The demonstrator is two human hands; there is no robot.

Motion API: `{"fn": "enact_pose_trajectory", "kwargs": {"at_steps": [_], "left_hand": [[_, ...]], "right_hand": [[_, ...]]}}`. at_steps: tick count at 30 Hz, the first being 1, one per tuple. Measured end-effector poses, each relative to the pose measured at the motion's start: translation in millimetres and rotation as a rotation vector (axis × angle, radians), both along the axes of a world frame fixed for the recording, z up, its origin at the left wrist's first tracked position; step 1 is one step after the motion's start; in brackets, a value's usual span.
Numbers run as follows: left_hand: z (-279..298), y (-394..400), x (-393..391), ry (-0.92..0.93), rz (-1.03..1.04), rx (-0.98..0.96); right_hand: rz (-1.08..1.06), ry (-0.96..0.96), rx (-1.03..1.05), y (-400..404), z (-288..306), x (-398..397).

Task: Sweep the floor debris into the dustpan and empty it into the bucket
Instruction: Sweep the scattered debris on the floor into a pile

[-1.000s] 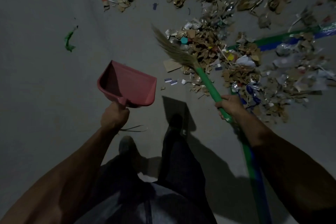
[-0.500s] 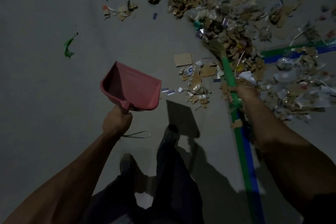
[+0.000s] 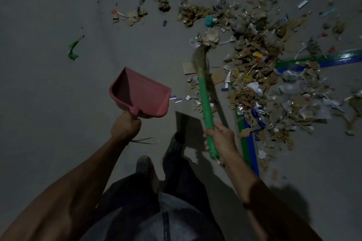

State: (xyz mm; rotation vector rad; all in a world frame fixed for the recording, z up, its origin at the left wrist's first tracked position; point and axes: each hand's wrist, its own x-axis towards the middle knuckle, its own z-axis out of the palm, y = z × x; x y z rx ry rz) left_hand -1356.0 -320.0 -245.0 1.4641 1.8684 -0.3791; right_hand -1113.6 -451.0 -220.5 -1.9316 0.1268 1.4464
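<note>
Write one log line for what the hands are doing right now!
left hand: holds empty pink dustpan | right hand: grips green broom | debris: on floor

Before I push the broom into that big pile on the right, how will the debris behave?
The debris pile looks like dry leaves, card scraps and crinkled wrappers, so probably light and prone to scatter. The flat cardboard piece may slide rather than roll. The broom bristles look soft and likely flex.

My left hand [image 3: 126, 125] covers the handle of the dustpan [image 3: 141, 96]. The bristles of the broom [image 3: 204, 92] are blurred, so I cannot tell if they touch the floor. The far right debris [image 3: 254, 68] is blurred and cut by the edge. My forearms are also cut off.
</note>
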Motion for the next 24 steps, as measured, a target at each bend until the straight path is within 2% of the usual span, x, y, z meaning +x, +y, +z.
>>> {"fn": "enact_pose_trajectory", "kwargs": {"at_steps": [3, 7, 15, 19, 24], "left_hand": [[6, -2, -6, -0.002, 0.012, 0.007], [4, -5, -14, 0.0, 0.023, 0.01], [-6, -19, -40, -0.014, 0.036, 0.028], [-3, -30, -59, -0.001, 0.029, 0.028], [10, -51, -91, 0.009, 0.018, 0.048]], "right_hand": [[0.063, 0.043, -0.034, -13, 5, -19], [0.166, 0.013, -0.108, -7, -5, -5], [0.072, -0.253, -0.161, 17, -38, 56], [0.076, -0.29, -0.095, -2, -25, 30], [0.139, -0.239, 0.015, -41, 10, -49]]}}
